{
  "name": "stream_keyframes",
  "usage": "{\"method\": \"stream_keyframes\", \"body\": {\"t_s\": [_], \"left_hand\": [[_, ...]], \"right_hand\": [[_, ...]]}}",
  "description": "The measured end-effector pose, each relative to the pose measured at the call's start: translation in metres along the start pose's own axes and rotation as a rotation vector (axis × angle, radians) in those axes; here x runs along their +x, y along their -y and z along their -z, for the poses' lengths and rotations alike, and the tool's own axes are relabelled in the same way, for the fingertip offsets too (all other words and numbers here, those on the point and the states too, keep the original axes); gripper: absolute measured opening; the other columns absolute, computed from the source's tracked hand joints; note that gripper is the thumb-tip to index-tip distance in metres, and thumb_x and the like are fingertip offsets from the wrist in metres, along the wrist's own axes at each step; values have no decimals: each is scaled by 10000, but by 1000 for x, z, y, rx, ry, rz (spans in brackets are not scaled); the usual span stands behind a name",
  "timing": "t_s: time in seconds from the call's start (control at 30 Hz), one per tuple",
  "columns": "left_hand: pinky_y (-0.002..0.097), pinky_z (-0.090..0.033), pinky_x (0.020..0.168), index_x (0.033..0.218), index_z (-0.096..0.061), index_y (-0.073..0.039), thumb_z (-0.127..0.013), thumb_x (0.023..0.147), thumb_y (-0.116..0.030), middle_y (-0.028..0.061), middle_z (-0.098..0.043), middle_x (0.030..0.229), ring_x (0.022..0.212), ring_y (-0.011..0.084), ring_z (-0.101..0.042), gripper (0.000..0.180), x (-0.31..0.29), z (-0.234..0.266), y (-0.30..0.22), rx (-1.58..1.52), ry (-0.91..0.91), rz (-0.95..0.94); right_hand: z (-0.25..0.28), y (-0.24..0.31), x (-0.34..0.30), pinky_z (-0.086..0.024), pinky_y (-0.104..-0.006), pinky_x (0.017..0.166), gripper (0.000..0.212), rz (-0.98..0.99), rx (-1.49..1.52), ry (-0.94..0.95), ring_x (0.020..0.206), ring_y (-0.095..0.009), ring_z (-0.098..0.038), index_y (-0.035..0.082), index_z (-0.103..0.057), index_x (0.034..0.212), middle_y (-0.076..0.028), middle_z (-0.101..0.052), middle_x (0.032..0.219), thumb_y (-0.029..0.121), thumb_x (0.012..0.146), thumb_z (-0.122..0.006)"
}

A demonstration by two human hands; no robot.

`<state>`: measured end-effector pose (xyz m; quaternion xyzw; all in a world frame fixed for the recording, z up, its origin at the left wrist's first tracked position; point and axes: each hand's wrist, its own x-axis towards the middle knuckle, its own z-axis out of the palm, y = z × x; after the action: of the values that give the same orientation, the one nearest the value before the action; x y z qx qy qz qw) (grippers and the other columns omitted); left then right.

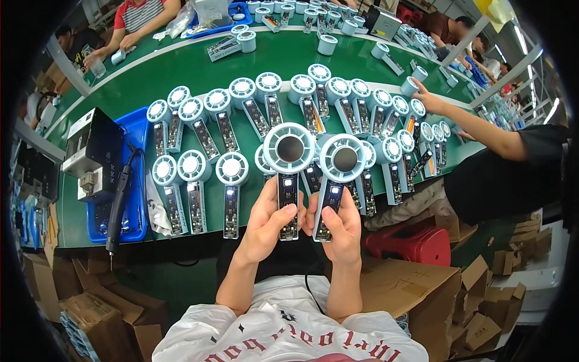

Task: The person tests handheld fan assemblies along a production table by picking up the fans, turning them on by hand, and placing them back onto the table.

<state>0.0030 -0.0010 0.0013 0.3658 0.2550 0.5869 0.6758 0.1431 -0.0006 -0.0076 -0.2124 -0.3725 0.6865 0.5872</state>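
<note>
Hands [267, 226] [342, 229] hold two fans [289, 181] [339, 175], thumbs [282, 218] [332, 219] on handles [288, 196] [333, 196].

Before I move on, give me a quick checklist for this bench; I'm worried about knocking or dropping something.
1. Left hand gripping its light-blue fan: ok.
2. Right hand gripping the second fan: ok.
3. Both exposed circuit boards in full view: not ok; a thumb covers part of each.
4. Space between the two held fans: cannot tell; they look very close side by side.
5. Screwdriver fully inside the blue tray: not ok; its tip sticks out past the front edge.
6. Co-worker's hand away from the held fans: ok; it is farther off, to the right.
</note>
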Motion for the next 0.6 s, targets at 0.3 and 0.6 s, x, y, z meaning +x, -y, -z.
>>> {"method": "stream_keyframes", "body": {"t_s": [0.3, 0.6], "left_hand": [[284, -409, 578, 1328, -330, 28, -469, 861, -135, 113, -512, 882, 684, 175, -508, 514, 11, -1, 2, -36, 22, -15], [251, -394, 514, 1279, -377, 23, -436, 942, -224, 98, -504, 819, 601, 161, -481, 422, 26, -8, 15, -6, -36, -71]], "right_hand": [[4, 2, 6, -428, -247, 561, 479, 47, -30, -14, 682, -165, -501, -1, -308, 1323, -128, -534, 942, 20, 882, -493], [13, 10, 15, -413, -233, 550, 387, 5, 35, -55, 652, -139, -485, 20, -327, 1285, -109, -534, 908, 50, 925, -466]]}}
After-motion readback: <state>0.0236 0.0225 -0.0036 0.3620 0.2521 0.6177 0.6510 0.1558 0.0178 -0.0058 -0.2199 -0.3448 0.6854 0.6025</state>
